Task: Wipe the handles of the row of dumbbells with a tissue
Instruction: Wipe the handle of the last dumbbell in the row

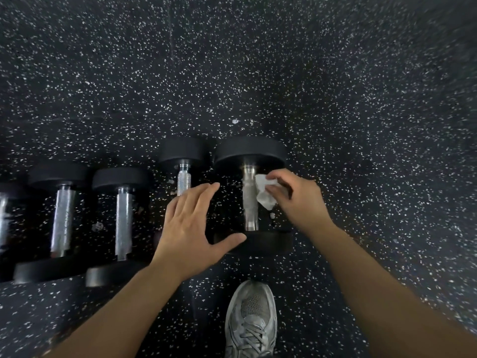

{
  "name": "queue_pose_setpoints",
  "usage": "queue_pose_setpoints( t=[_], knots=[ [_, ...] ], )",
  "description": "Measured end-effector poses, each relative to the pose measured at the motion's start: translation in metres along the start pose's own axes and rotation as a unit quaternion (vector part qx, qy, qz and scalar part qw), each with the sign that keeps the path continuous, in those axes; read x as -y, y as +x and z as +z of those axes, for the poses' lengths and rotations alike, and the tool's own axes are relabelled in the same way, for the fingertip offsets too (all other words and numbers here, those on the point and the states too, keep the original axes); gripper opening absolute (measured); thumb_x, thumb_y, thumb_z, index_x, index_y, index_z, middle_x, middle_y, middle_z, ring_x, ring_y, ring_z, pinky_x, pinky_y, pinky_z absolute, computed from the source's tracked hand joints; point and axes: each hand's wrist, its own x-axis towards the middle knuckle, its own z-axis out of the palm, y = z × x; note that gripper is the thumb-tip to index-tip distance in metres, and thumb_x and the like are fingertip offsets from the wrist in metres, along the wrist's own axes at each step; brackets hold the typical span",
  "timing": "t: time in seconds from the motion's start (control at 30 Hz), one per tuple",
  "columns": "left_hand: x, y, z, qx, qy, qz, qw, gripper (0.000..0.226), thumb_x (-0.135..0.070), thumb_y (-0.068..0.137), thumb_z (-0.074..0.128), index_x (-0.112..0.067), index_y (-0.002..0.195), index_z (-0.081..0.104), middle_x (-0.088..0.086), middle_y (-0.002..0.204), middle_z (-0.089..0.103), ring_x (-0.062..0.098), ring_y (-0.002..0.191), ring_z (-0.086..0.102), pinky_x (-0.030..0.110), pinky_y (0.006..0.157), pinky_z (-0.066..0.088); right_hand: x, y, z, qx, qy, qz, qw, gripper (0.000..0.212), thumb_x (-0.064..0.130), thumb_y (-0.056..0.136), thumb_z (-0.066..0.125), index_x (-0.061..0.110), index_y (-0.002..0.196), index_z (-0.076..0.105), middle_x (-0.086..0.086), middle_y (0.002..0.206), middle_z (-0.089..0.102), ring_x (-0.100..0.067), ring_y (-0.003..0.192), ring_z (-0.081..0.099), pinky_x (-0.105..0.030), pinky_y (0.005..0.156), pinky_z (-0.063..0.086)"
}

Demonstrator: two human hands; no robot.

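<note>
Now the right hand (296, 200) pinches a crumpled tissue (264, 192) against the rightmost dumbbell's handle (249, 200); the left hand (191, 226) hovers spread and empty beside it, over the floor (258, 73).

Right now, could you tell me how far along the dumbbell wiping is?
Nothing visibly marks any handle as finished. In hand: the right hand presses the tissue against the rightmost dumbbell's handle; the left hand hovers open. Four handles to the left remain untouched.
</note>
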Motion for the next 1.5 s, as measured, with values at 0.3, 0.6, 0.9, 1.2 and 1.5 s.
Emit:
queue_pose_setpoints(
  t=[0.3,0.6,0.9,1.2,1.5],
  knots=[
    [0.008,0.007,0.011,0.035,0.074,0.006,0.997,0.116,-0.103,0.076,0.017,-0.029,0.165,0.02,-0.005,0.166,0.031,0.018,0.155,0.028,0.046,0.131,0.014,-0.017,-0.004,0.01,0.113,0.102,-0.025,0.988,0.036,0.026,0.102,0.063,0.026,0.138,0.064,0.011,0.114,0.069,0.002,0.107,0.061,-0.009,0.092,0.043],
    [-0.005,0.012,0.016,0.071,0.12,0.025,0.99,0.115,-0.101,0.076,0.0,-0.03,0.16,0.035,-0.004,0.167,0.03,0.018,0.158,0.019,0.047,0.13,0.01,-0.022,0.023,0.016,0.033,0.013,-0.117,0.992,0.034,0.023,0.101,0.062,0.03,0.135,0.066,0.007,0.101,0.071,-0.002,0.086,0.063,-0.016,0.079,0.048],
    [-0.039,0.023,0.026,0.068,0.07,0.014,0.995,0.126,-0.108,0.063,-0.002,-0.035,0.161,0.029,-0.01,0.168,0.023,0.013,0.16,0.007,0.043,0.131,0.004,-0.034,0.013,-0.013,0.311,-0.076,-0.128,0.939,0.04,0.029,0.098,0.068,0.042,0.135,0.063,0.017,0.121,0.072,0.008,0.097,0.061,-0.006,0.085,0.042],
    [-0.066,0.02,0.038,0.016,-0.009,-0.003,1.0,0.105,-0.101,0.076,0.021,-0.032,0.151,0.043,-0.01,0.157,0.04,0.013,0.153,0.027,0.043,0.129,0.017,-0.044,0.033,-0.025,0.137,-0.108,-0.131,0.976,0.038,0.028,0.102,0.06,0.038,0.139,0.059,0.017,0.101,0.064,0.009,0.079,0.049,-0.009,0.076,0.036],
    [-0.079,0.018,0.057,0.011,-0.062,-0.019,0.998,0.107,-0.105,0.068,0.032,-0.033,0.145,0.048,-0.011,0.151,0.045,0.013,0.148,0.034,0.042,0.127,0.023,-0.053,0.008,-0.041,0.22,-0.045,-0.09,0.97,0.035,0.044,0.103,0.053,0.04,0.136,0.062,0.024,0.099,0.068,0.012,0.081,0.062,-0.01,0.071,0.043]
  ],
)
